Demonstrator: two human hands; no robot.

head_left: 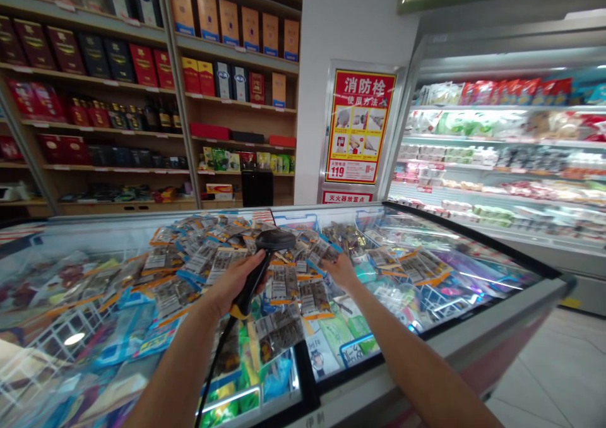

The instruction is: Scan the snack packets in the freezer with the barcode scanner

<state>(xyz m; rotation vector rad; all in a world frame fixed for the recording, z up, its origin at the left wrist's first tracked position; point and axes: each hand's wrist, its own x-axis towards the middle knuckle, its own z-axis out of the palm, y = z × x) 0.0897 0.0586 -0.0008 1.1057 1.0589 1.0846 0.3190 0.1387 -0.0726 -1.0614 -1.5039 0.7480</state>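
My left hand is closed round the handle of a black barcode scanner, whose head points away over a chest freezer. A black cable hangs down from the scanner's yellow-banded base. My right hand reaches over the freezer's glass lid and rests on one of several flat clear packets with orange and blue edges; its fingers are mostly hidden behind the hand. More of these packets lie spread across the lid around both hands.
Frozen goods show through the glass lid. Wooden shelves with boxed bottles and cartons stand behind. A red fire-hydrant notice hangs on a white pillar. An open refrigerated display runs along the right, with tiled floor beside it.
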